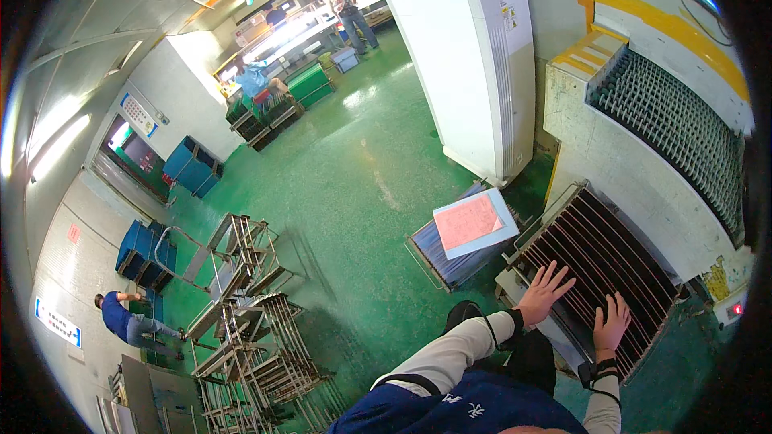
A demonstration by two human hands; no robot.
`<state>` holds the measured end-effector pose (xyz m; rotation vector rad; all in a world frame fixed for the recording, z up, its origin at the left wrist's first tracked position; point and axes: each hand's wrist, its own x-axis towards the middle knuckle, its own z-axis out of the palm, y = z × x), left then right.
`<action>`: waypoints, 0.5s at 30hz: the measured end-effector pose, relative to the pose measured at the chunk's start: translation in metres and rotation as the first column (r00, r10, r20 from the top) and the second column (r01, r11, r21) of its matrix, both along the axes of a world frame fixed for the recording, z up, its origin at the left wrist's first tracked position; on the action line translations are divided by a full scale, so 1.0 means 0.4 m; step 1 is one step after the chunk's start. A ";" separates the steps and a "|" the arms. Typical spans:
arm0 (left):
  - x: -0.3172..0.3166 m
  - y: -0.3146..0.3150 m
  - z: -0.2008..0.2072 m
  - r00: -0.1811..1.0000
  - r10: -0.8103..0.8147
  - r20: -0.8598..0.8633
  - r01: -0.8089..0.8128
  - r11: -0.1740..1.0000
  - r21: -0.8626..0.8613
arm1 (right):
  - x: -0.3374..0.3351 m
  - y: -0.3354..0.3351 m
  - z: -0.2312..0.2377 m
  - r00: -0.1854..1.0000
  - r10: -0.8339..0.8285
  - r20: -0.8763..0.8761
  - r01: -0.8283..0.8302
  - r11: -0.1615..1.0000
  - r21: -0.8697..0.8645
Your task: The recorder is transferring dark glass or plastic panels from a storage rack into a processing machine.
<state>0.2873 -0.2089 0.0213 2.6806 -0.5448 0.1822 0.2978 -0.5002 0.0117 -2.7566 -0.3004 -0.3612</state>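
Note:
Both of my hands reach over a slotted metal rack (599,233) that holds several dark upright panels between thin bars. My left hand (545,296) has its fingers spread over the near left part of the rack. My right hand (611,324) lies farther right, its fingers stretched out over the bars. Nothing shows in either palm. Whether the fingertips touch the panels or hover just above them, I cannot tell. Left of the rack, a pink sheet (468,221) lies on a light blue board (505,229), on top of a second rack of blue-grey panels (450,261).
A machine with a ribbed conveyor (671,133) stands beyond the rack on the right. A tall white cabinet (466,64) rises ahead. Metal trolleys (241,313) stand at left. One person (133,321) is by blue bins (143,253); others are at a far lit bench (293,40).

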 end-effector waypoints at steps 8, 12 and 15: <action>0.001 0.001 -0.002 1.000 0.009 -0.011 -0.009 1.000 0.008 | 0.001 0.000 -0.001 1.000 0.010 -0.002 -0.010 1.000 -0.004; 0.000 0.001 0.005 0.999 -0.003 -0.035 0.003 1.000 -0.002 | 0.001 -0.005 -0.006 1.000 0.007 -0.001 -0.007 1.000 -0.007; 0.000 0.000 0.002 1.000 -0.002 -0.018 0.001 1.000 -0.018 | 0.001 -0.005 -0.009 1.000 0.007 0.009 -0.007 1.000 -0.017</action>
